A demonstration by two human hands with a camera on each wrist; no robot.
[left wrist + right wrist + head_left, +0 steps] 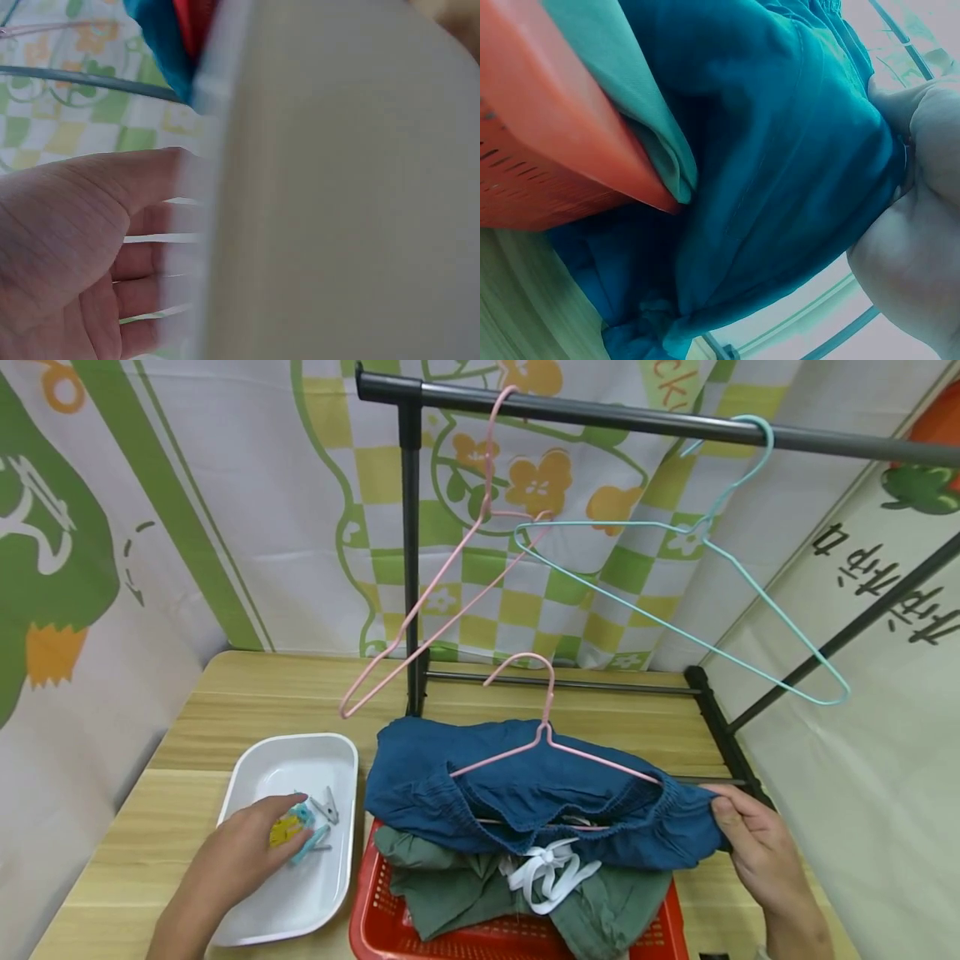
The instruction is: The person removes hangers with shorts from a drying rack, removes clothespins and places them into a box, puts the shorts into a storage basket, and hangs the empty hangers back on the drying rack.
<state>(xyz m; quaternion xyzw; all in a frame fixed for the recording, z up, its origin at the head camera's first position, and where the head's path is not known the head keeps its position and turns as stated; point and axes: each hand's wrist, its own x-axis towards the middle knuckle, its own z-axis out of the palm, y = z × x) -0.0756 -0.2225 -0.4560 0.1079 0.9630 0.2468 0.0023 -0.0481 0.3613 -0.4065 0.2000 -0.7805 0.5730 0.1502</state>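
Blue shorts [420, 777] with a white drawstring [551, 872] lie over the red basket, a pink hanger [546, 727] set inside their waistband. At the right end of the waistband, my right hand [765, 843] pinches the fabric between thumb and fingers; the right wrist view shows the blue cloth [780, 150] running down from that grip. My left hand [243, 852] reaches into a white tray [347, 827], thumb and forefinger apart beside yellow clothespins [285, 831] and blue clothespins [303, 814]. In the left wrist view the tray wall [337, 187] hides its fingertips.
Green clothing [450, 885] lies in the red basket [367, 893] under the shorts. A black rack [600, 414] stands behind, carrying another pink hanger [450, 560] and a mint-green hanger [750, 577]. A grey clothespin [327, 806] lies in the tray.
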